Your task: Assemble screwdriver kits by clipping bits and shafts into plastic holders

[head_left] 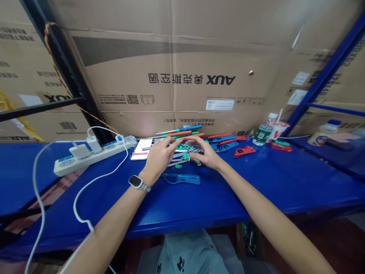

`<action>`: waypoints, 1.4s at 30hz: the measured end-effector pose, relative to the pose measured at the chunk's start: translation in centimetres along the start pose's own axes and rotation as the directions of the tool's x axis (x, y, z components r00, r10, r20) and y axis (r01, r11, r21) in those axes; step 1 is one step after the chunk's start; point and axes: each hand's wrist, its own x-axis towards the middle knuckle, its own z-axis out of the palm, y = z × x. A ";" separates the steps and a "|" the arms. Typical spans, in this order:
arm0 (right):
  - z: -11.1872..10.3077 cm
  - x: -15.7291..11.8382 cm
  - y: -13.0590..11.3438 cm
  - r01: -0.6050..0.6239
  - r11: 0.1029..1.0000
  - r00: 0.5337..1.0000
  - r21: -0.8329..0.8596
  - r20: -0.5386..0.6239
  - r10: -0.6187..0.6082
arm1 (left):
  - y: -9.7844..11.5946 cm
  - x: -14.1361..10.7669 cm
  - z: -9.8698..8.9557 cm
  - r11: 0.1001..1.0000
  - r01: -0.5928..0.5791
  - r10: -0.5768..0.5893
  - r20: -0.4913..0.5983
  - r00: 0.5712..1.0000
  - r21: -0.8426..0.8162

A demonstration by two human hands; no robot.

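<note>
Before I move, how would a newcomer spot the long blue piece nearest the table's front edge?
On the blue table, look closer to the front edge than the left hand and right hand. The long blue piece lies there; unlike the clustered blue pieces beyond the right hand, it lies apart.

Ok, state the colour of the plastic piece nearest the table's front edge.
The plastic piece is blue, seen in the head view.

You seem to be in a workshop or storeroom: a blue tabletop (285, 179) between a black rack post (64, 61) on the left and a blue post (327, 75) on the right, AUX-printed cardboard (119, 80) on the far side, coloured plastic handles (195, 128) heaped before you.
</note>
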 end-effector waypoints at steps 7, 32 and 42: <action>0.3 -1.4 1.1 -0.123 0.965 0.992 -0.230 -0.006 0.125 | -0.5 -0.6 -0.1 1.000 0.000 -0.001 -0.047 0.999 -0.018; 2.0 -3.4 -0.9 -0.207 0.968 0.968 -0.143 0.110 0.224 | -0.7 -3.0 -2.7 0.937 0.111 -0.004 0.309 0.951 -0.331; 2.9 -3.7 -2.2 -0.219 0.949 0.941 -0.227 0.206 0.267 | -0.6 -2.8 -3.4 0.894 0.306 -0.089 0.537 0.839 -0.329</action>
